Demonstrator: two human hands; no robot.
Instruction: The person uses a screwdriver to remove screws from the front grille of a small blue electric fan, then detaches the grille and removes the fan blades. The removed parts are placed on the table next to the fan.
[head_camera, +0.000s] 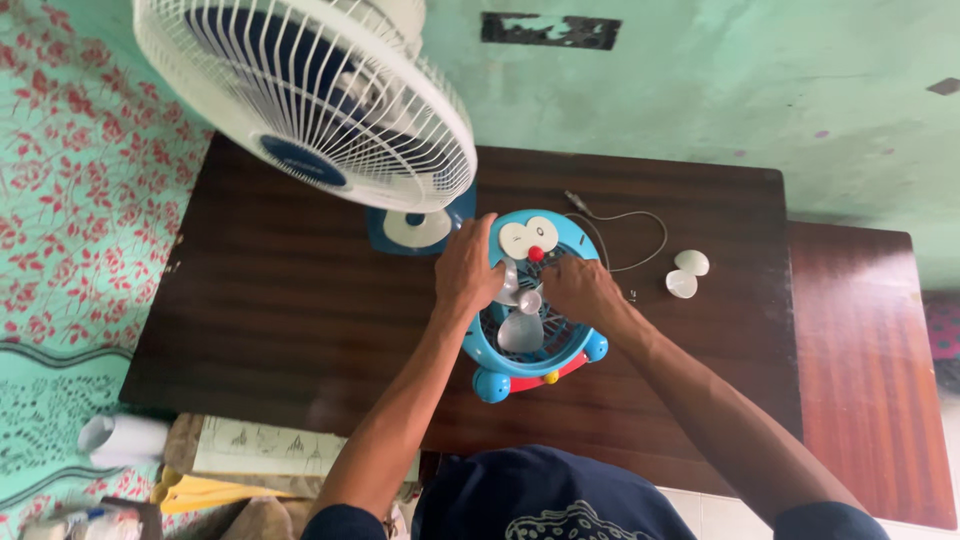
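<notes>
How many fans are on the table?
2. A big white fan stands at the back left of the table. A small blue toy fan lies in the middle, under both hands. None seems hidden.

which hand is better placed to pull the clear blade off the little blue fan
Probably the right hand: its fingers sit at the hub of the clear blade. The left hand rests on the toy fan rim, steadying it.
</notes>
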